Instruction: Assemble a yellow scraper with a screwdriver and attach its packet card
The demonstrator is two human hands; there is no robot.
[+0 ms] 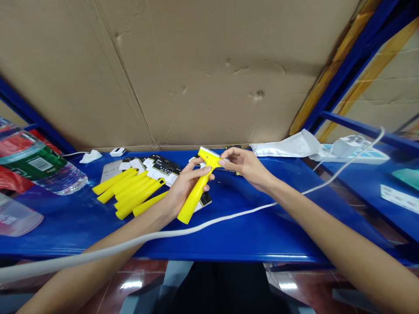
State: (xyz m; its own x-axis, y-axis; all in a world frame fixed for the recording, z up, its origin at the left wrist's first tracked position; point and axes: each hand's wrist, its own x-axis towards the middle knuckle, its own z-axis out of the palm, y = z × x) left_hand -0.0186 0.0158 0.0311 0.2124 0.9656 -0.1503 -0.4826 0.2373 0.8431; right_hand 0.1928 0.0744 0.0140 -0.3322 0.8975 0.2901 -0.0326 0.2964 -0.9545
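In the head view a yellow scraper [195,194] with a wide T-shaped head and a pale strip along its edge is held above the blue table [235,235]. My left hand [183,184] is closed around its neck, thumb on top, and the thick handle end points down towards me. With its thumb and fingers, my right hand [247,165] pinches the right end of the head. Whether a small part lies between those fingertips is hidden. Left of my left hand, several yellow handles [139,194] lie side by side, partly over black and white printed cards [163,168].
A white cable [229,216] crosses in front of my forearms. A large water bottle [39,163] and a clear plastic cup [19,218] stand at the left. Along the back right lie a silvery white pouch [284,146] and a power strip [356,155]. Cardboard [209,78] rises behind.
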